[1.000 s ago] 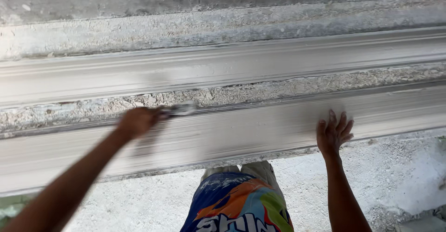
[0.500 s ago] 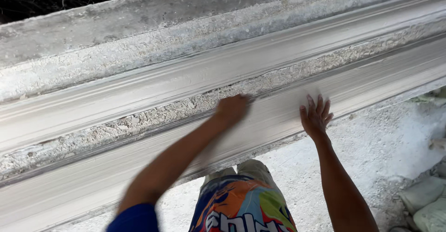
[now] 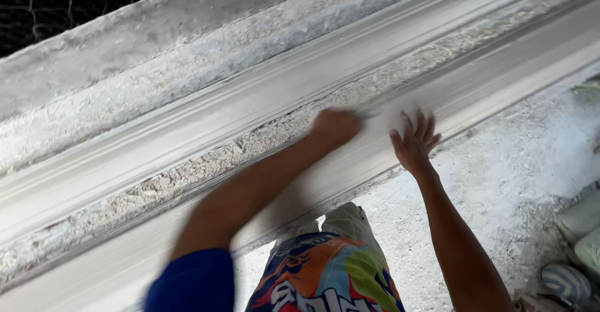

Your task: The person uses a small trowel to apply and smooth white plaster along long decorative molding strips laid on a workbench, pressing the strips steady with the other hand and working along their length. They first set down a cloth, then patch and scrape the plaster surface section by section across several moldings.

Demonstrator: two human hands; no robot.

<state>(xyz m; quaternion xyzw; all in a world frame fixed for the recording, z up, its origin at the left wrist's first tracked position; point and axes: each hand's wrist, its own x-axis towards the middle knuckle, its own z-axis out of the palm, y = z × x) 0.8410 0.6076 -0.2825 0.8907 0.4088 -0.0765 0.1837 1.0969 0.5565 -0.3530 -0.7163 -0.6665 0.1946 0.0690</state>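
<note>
My left hand [image 3: 335,128] is a closed fist resting on the near long white plaster moulding strip [image 3: 500,80]. It is blurred by motion, and a thin grey tool tip [image 3: 370,115] seems to stick out of it to the right. My right hand [image 3: 415,142] lies flat on the same strip just right of the fist, fingers spread, holding nothing. The two hands are a few centimetres apart.
A second moulding strip [image 3: 206,115] runs parallel behind, with a band of crumbly plaster rubble [image 3: 187,171] between the two. Wire mesh [image 3: 69,5] fills the top left. White dusty floor [image 3: 500,181] lies below, with a striped shoe [image 3: 565,282] and pale sacks [image 3: 584,224] at lower right.
My left hand has swept to the right along the near strip, from far left to just beside my right hand. The right hand stayed flat on the strip. The view has tilted.
</note>
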